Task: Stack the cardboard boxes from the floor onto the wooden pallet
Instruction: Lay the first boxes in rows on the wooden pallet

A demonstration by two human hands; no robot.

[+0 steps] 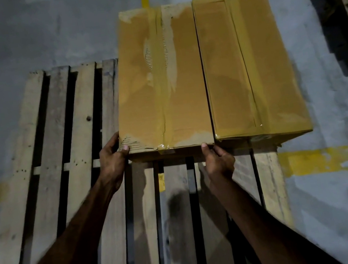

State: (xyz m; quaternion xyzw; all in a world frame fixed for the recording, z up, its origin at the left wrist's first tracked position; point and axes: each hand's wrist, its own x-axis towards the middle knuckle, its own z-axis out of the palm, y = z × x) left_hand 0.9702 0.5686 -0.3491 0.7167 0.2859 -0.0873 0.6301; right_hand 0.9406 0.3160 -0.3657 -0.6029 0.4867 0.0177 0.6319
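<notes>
Two long brown cardboard boxes lie side by side, touching, on the far part of a rough slatted wooden pallet (72,135). The left box (160,81) has wrinkled tape and torn, scuffed corners; the right box (249,66) looks smoother. The left hand (113,162) grips the left box's near left corner, and the right hand (218,161) grips its near right corner, thumb on the top edge.

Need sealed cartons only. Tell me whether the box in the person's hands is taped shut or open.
Taped shut. The left box has its top flaps closed, with tape along the centre seam, though the surface is torn in places.
</notes>
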